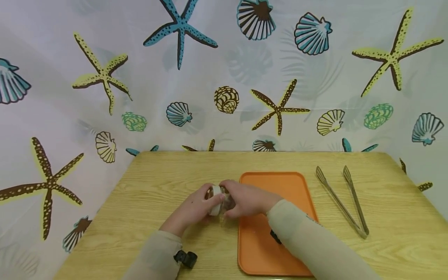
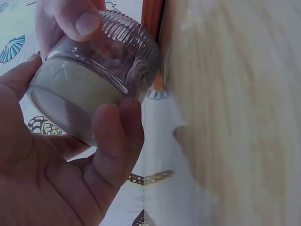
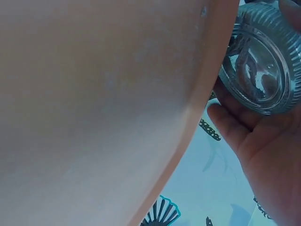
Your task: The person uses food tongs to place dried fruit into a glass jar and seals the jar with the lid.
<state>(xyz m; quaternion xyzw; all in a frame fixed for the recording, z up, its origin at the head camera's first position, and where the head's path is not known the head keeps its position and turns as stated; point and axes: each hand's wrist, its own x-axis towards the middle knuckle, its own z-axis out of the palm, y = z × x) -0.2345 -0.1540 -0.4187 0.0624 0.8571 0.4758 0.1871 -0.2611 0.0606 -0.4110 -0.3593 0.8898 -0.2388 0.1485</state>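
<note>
A small glass jar (image 1: pixel 226 201) lies on its side between the two hands, just over the table by the tray's left edge. Its ribbed glass base (image 3: pixel 263 70) faces right, and a white band (image 2: pixel 70 80) circles the left end. My left hand (image 1: pixel 196 207) grips the banded end, its fingers (image 2: pixel 115 146) curled round it in the left wrist view. From the other side, my right hand (image 1: pixel 246 198) holds the ribbed glass body, thumb and fingers spread round it. The right forearm crosses above an orange tray (image 1: pixel 257 249).
Metal tongs (image 1: pixel 350 210) lie spread on the wooden table (image 1: pixel 150 194), right of the tray. A white curtain (image 1: pixel 203 77) printed with shells and starfish hangs behind the table and along its sides. A small black camera (image 1: pixel 185 258) sits on the left wrist.
</note>
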